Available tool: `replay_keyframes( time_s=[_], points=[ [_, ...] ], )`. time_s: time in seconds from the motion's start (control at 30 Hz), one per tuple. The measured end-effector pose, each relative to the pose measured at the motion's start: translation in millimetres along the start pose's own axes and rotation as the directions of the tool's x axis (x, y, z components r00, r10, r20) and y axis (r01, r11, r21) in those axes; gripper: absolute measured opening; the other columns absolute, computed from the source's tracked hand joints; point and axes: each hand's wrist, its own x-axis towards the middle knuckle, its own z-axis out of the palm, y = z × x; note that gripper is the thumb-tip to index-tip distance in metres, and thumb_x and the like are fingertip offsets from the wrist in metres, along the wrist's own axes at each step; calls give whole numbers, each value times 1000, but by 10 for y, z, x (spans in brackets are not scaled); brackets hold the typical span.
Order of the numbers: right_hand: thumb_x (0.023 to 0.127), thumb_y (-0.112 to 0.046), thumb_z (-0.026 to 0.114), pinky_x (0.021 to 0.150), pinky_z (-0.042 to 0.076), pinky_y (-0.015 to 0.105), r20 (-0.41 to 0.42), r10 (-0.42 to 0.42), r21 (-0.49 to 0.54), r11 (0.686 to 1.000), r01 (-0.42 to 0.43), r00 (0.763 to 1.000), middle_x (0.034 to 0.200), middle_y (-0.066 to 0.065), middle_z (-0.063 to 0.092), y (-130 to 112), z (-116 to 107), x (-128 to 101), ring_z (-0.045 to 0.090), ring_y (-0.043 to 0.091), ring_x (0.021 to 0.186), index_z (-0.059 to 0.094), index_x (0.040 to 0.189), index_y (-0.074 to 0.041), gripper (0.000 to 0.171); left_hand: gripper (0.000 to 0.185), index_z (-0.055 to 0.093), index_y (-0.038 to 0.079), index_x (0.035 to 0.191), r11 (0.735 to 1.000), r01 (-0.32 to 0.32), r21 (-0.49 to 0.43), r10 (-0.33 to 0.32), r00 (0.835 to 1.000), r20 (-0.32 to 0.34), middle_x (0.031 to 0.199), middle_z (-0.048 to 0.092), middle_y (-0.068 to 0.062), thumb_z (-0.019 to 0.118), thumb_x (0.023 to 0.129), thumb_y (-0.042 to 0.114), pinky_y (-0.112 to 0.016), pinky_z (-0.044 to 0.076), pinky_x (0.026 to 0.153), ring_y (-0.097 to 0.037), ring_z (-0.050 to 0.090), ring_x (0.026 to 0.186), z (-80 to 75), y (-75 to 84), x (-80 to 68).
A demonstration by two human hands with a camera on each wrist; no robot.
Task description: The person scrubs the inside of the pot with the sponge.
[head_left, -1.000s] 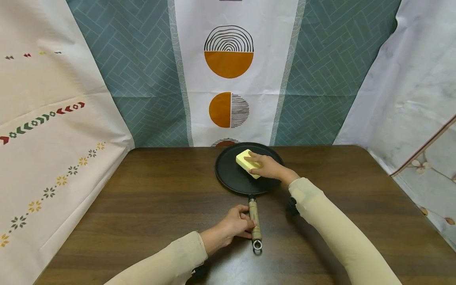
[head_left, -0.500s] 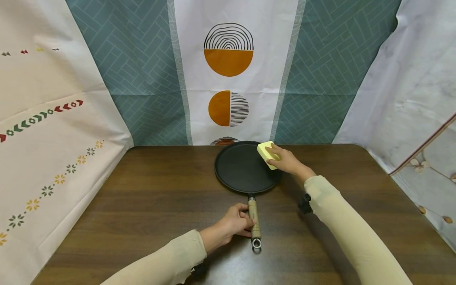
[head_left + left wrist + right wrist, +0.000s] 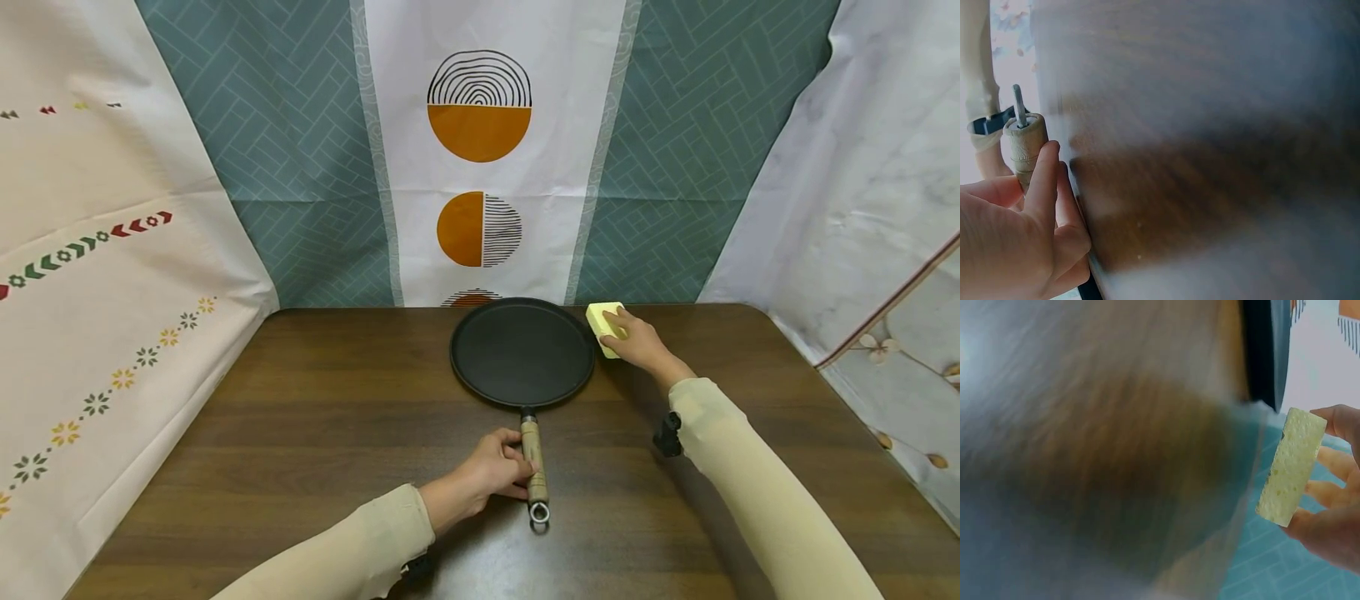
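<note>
A flat black round pan [image 3: 521, 354] lies toward the back of the table, its light wooden handle [image 3: 534, 458] pointing at me. My left hand [image 3: 487, 475] pinches that handle between thumb and fingers; in the left wrist view the handle's end with its metal ring [image 3: 1019, 106] sticks up past the fingertips. Just right of the pan's rim, my right hand [image 3: 641, 342] grips a pale yellow sponge [image 3: 603, 329]. The right wrist view shows the sponge [image 3: 1291, 467] held by its edges above the table, with the pan's dark edge [image 3: 1263, 356] beyond it.
The brown wooden table [image 3: 337, 433] reaches back to a hanging teal and white cloth [image 3: 315, 167]. A cream patterned cloth [image 3: 112, 333] hangs on the left, a whitish one [image 3: 862, 208] on the right.
My right hand has carried the sponge from the middle of the pan to the right, past its rim. My left hand keeps its hold on the handle, and the pan stays in place.
</note>
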Motion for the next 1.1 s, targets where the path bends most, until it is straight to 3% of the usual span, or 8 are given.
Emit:
replay_keyframes(
  time_s=[0.47, 1.1],
  points=[
    [96, -18, 51, 110, 21, 65, 4, 132, -57, 990, -131, 991, 149, 37, 12, 215, 23, -90, 15, 60, 132, 30, 143, 10, 59, 54, 38, -11, 133, 1000, -7, 12, 6, 1000, 2, 85, 51, -11, 63, 85, -11, -38, 60, 63, -20, 61, 65, 1, 7, -10],
    [95, -18, 48, 106, 25, 69, -5, 180, -131, 975, -179, 984, 149, 39, 12, 160, 93, -70, 17, 67, 127, 28, 144, 9, 60, 54, 38, -11, 132, 1000, -8, 7, 8, 1000, 4, 85, 50, -10, 63, 84, -11, -38, 60, 62, -20, 60, 66, 6, 12, -10]
  ],
)
